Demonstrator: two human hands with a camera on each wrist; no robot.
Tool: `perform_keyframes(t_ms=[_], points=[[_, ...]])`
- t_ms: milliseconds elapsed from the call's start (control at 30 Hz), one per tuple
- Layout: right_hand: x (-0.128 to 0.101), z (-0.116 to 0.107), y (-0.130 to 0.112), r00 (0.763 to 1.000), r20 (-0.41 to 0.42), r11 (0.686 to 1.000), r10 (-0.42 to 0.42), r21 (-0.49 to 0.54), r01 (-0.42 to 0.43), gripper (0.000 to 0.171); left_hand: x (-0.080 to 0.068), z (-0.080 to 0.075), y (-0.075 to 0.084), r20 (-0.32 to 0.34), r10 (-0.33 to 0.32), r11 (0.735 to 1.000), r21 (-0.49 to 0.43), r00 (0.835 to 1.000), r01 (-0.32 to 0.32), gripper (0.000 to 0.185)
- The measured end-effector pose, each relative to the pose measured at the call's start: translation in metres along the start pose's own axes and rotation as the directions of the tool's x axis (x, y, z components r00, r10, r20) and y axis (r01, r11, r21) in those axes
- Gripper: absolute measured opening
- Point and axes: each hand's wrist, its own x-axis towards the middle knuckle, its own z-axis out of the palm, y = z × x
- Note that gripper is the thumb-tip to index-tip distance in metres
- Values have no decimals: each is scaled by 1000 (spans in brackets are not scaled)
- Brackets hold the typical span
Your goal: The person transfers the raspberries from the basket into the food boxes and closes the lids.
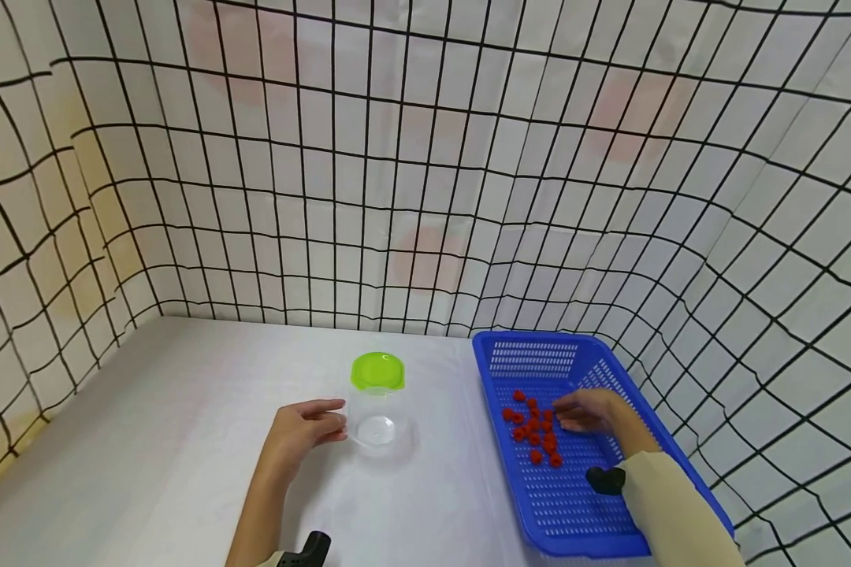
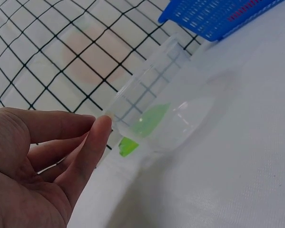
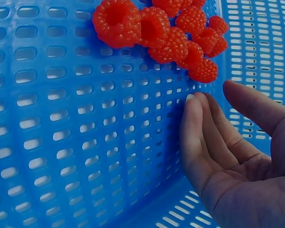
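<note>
A clear plastic jar point(image 1: 376, 425) stands open on the white table, and my left hand point(image 1: 336, 421) touches its side with nearly straight fingers. In the left wrist view the left hand point(image 2: 94, 126) has its thumb tip at the rim of the jar point(image 2: 156, 109). A green lid point(image 1: 377, 370) lies just behind the jar. Several red raspberries point(image 1: 532, 429) lie in a blue perforated basket point(image 1: 574, 504). My right hand point(image 1: 563, 413) hovers inside it, right of the berries. In the right wrist view the right hand point(image 3: 213, 95) is open and empty, just below the raspberries point(image 3: 156, 28).
A white cloth with a black grid point(image 1: 425, 197) walls the table on the back and both sides. The basket point(image 2: 218, 16) sits at the table's right edge, close to the cloth. Bare white tabletop point(image 1: 170, 409) lies left of the jar.
</note>
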Motion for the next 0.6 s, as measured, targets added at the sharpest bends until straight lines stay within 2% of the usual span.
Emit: perform_keyframes(t_ms=[267,600], points=[[2,1,-1,1000,13,1000,-10,-5,10,35,1,0,1,4,9,1000,6,1000,-9,37],[4,4,-1,1000,20,995,-18,-98,20,39,1,2,3,2,5,1000,6,1000,-5,36]])
